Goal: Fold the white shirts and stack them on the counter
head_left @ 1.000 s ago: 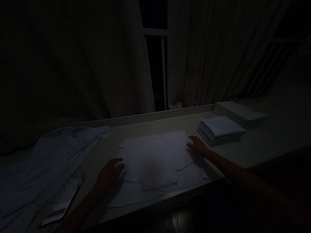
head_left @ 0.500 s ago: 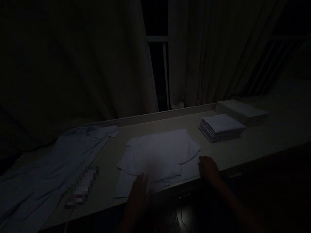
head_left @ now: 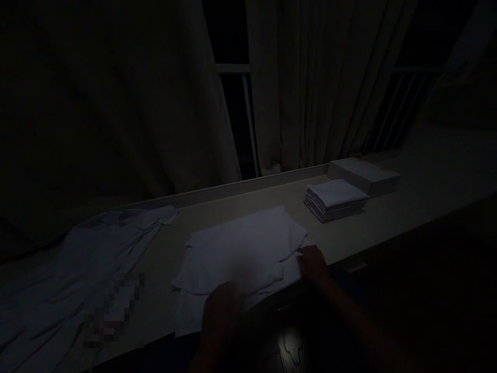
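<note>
In the dim head view, a pale garment that looks like a short-sleeved shirt lies partly folded on the counter, its lower layer showing along the near edge. My right hand has its fingertips closed on the garment's right edge, under the sleeve-like flap. At the near left part of the cloth is my left hand, which looks rounded over the edge. Its fingers are dark and blurred, so their grip cannot be made out.
A neat stack of folded pale cloths stands to the right, before a white box. Another pale garment is spread at the left, beside a pixelated object. Curtains hang behind the counter.
My view has shifted, moving the scene leftward. My left hand's fingers, spread on the cloth before, now look curled. My right hand's fingertips have closed on the garment's edge.
</note>
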A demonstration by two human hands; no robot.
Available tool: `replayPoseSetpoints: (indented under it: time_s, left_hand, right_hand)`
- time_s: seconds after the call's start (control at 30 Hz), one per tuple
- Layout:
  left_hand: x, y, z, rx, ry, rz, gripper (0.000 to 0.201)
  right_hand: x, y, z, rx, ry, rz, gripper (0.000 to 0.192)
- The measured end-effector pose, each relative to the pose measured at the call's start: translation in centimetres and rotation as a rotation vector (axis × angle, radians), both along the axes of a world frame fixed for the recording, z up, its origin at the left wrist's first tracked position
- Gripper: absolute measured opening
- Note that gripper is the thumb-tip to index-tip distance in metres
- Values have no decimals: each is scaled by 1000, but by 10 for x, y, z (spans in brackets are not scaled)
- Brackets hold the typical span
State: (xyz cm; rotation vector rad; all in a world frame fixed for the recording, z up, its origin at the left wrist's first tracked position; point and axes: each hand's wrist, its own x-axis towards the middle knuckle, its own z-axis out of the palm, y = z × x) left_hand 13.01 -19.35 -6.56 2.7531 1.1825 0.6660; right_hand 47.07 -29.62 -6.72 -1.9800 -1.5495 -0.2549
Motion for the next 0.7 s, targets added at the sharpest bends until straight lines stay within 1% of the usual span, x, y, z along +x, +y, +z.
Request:
replayPoseSetpoints:
  time_s: [0.07, 0.1, 0.2, 0.27, 0.37, 0.47, 0.53, 0.6, 0.67, 0.7]
  left_hand:
    - [20, 7, 20, -63, 29, -41, 40]
    - [30, 10, 28, -100, 60, -66, 38]
    - [48, 20, 48, -228, 170, -127, 33]
    - [54, 25, 55, -332, 193, -126, 28]
    - [56, 32, 56, -434, 179, -96, 26]
    - [56, 37, 52, -475, 164, -69, 30]
    - [57, 39, 50, -500, 152, -58, 31]
    - [59, 40, 49, -519, 143, -56, 28]
    - [60, 40, 48, -532, 134, -56, 25]
    - [61, 39, 49, -537, 129, -56, 25]
  right_hand:
    - [-17, 8, 2, -39, 19, 212, 24]
    - [-24, 13, 4, -58, 34, 277, 24]
    - [-37, 28, 11, -163, 50, 363, 20]
    - [-41, 39, 18, -273, 22, 380, 16]
    - [-41, 55, 26, -420, 9, 335, 15]
    - [-41, 67, 28, -476, 49, 292, 15]
    - [-42, 69, 28, -474, 60, 265, 15]
    - [-46, 63, 29, -450, 61, 227, 15]
    - [-55, 50, 31, -366, 40, 216, 16]
    - [-62, 42, 31, -312, 19, 238, 17]
